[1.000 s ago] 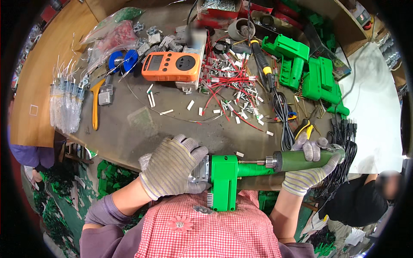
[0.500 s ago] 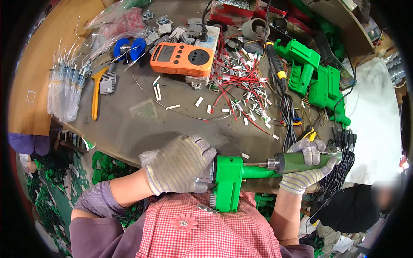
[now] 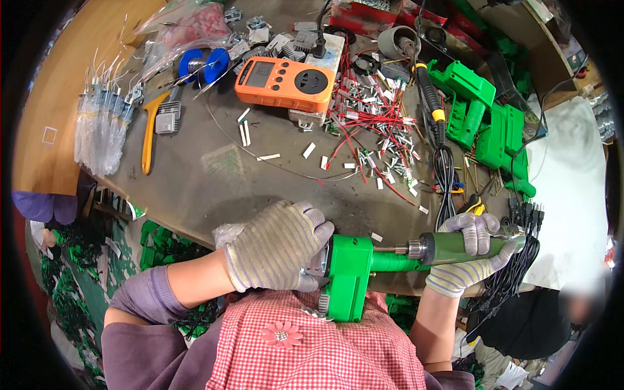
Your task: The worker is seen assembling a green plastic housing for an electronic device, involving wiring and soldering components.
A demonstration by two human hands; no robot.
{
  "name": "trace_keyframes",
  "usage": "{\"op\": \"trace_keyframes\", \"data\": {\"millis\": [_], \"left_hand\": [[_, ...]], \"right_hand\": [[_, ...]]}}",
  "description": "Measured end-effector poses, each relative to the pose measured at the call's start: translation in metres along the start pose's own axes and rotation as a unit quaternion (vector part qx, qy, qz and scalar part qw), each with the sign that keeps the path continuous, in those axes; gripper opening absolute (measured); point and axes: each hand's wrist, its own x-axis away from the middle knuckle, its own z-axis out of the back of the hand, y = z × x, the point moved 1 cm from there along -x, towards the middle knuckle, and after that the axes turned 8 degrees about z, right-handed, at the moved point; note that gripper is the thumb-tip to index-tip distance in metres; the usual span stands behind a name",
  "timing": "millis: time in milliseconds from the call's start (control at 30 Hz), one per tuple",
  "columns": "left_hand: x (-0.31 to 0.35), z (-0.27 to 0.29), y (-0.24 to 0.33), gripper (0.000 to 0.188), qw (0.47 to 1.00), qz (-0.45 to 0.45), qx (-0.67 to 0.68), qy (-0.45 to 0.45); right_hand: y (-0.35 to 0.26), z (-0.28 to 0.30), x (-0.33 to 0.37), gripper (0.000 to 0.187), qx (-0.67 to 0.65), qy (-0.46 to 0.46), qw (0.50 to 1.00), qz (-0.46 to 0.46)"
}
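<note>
Desk: What is in the worker's hands?

Photographer: The gloved left hand (image 3: pixel 276 247) clasps a green housing (image 3: pixel 351 279) by the grey metal part at its left side, fingers over the top and thumb below. The gloved right hand (image 3: pixel 478 242) is wrapped around a dark-green power screwdriver (image 3: pixel 442 249).

Desk: Where do the two meet?

Photographer: At the near edge of the table (image 3: pixel 175 175). The housing is held there, in front of a red checked apron (image 3: pixel 312 351), and the driver's bit (image 3: pixel 390 249) points left, reaching the housing's right side. Whether it sits in a screw is too small to tell.

Desk: And around them?

Photographer: An orange meter (image 3: pixel 286 84) sits toward the far edge, just left of a heap of red wires (image 3: pixel 370 120). More green shells (image 3: pixel 500 136) lie toward the far right corner, black cords (image 3: pixel 520 260) bunch at the right edge beside the right hand, and a yellow-handled tool (image 3: pixel 149 133) lies near the left edge.
</note>
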Motion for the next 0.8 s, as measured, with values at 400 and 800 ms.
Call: {"op": "trace_keyframes", "data": {"millis": [400, 800], "left_hand": [[0.003, 0.005, 0.005, 0.084, 0.999, 0.015, -0.002, 0.045], [0.003, 0.009, 0.004, 0.081, 0.999, 0.001, -0.009, 0.039]], "right_hand": [[-0.034, 0.003, 0.028, 0.049, 0.016, -0.018, 0.999, 0.039], [-0.024, 0.006, 0.044, 0.049, 0.026, 0.008, 0.998, 0.057]]}}
